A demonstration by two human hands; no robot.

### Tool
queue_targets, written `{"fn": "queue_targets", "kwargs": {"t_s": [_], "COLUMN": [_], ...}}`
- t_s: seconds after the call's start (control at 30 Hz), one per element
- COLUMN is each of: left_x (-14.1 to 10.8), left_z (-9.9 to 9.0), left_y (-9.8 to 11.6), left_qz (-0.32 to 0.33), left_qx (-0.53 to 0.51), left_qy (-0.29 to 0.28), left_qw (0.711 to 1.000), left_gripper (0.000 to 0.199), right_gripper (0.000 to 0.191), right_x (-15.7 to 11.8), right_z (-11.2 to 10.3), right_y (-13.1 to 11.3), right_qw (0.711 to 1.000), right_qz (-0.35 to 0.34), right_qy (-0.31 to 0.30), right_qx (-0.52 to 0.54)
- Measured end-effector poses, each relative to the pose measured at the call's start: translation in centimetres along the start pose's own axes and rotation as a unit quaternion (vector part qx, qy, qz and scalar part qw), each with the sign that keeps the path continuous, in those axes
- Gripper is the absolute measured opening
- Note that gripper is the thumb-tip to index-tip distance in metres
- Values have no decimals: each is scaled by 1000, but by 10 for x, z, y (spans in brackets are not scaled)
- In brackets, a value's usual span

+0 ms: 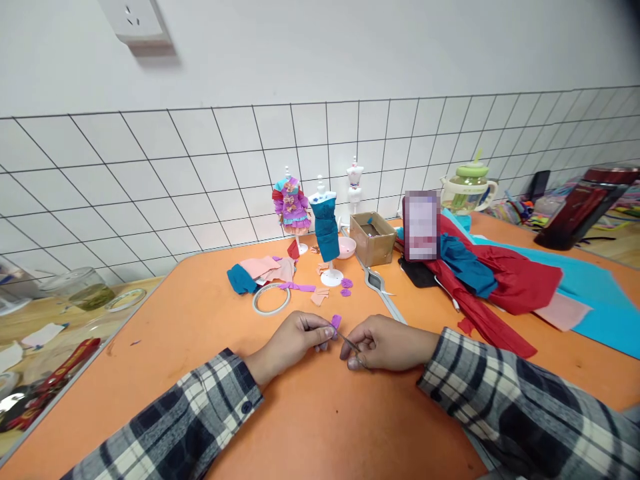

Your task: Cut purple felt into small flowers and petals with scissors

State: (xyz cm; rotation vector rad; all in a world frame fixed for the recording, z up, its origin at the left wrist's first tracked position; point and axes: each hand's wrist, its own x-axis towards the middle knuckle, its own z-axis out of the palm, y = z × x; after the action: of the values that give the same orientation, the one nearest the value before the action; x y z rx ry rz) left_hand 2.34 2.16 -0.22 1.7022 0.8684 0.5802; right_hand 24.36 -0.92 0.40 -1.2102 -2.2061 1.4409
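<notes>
Left hand (307, 332) pinches one purple scrap (337, 321); right hand (384, 343) grips one thin metal tool (350, 344); three mini mannequins (326, 230) at twelve o'clock.

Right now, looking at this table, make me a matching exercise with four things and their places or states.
1. left hand
2. right hand
3. cardboard box
4. pale ring

A. lies flat on the orange table
B. holds a slim metal tool
C. open-topped, just left of the phone
D. pinches a purple piece

Pairs: 1-D, 2-B, 3-C, 4-A
</notes>
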Motion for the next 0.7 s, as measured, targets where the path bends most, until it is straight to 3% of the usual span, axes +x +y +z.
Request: {"fn": "queue_targets", "kwargs": {"t_s": [0.3,0.7], "left_x": [2,-1], "left_z": [0,-1], "left_y": [4,0], "left_qz": [-25,-7], "left_qx": [30,-89], "left_qy": [-17,3], "left_qw": [999,996], "left_gripper": [35,36], "right_gripper": [33,33], "right_x": [-1,-1], "right_z": [0,-1], "right_y": [0,-7], "right_qw": [1000,988], "right_qz": [12,24], "right_qy": [4,-32], "right_qx": [8,152]}}
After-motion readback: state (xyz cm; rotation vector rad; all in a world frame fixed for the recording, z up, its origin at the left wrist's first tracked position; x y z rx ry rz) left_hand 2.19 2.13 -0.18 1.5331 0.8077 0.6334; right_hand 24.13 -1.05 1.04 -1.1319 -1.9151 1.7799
